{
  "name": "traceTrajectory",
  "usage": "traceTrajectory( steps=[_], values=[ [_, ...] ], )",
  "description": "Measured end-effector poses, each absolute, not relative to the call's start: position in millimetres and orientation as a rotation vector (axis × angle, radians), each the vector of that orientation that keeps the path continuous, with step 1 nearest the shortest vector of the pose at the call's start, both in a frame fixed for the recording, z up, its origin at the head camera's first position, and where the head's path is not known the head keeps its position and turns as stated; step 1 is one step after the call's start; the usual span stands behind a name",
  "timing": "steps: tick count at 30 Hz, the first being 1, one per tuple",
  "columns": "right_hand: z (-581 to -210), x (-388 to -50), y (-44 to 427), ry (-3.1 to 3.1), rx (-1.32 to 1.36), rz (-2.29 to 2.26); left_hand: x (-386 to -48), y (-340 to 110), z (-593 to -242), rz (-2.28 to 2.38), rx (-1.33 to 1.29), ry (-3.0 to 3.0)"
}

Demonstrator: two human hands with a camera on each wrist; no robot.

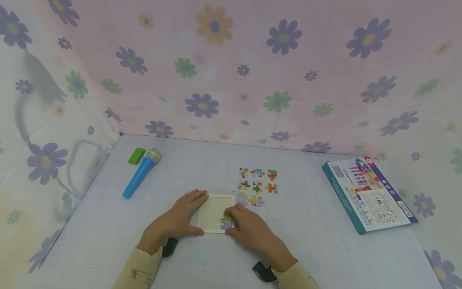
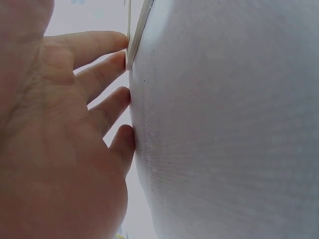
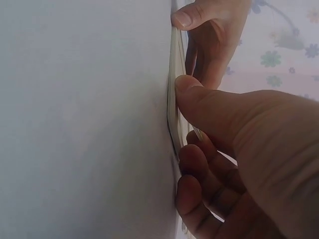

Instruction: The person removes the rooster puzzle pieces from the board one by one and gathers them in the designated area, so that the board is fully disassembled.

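Observation:
A square wooden puzzle tray (image 1: 210, 212) lies on the table between the two hands. The left hand (image 1: 180, 216) steadies it, fingers spread along its left side and thumb at its lower left corner. In the left wrist view, the fingertips (image 2: 124, 45) touch the tray's edge. At the tray's lower right corner, the right hand (image 1: 250, 226) pinches a purple and green puzzle piece (image 1: 225, 223) between thumb and fingers. The right wrist view shows the piece's thin edge (image 3: 198, 133) tilted over the tray. Several loose puzzle pieces (image 1: 257, 187) lie in rows just beyond the right hand.
To the left lie a blue toy microphone (image 1: 138, 176) and a green block (image 1: 136, 155). A flat printed box (image 1: 369, 194) rests at the right of the white table (image 1: 303, 249). Flowered cloth (image 1: 231, 80) hangs behind and at both sides.

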State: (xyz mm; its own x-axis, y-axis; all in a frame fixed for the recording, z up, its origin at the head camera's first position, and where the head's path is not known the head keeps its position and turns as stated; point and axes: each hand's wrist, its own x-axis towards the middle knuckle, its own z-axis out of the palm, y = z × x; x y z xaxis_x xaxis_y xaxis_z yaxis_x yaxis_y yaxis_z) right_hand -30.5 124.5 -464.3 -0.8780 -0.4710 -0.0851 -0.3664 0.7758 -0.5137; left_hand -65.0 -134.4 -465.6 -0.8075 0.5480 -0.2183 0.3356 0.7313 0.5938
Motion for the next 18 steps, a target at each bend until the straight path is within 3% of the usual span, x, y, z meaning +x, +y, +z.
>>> traceTrajectory(
  steps=[18],
  values=[
    [-462.6, -30.0, 121.4, 2.792, -0.701, -0.632, -65.6, -135.1, -467.1, 0.771, 0.676, 2.553]
  ],
)
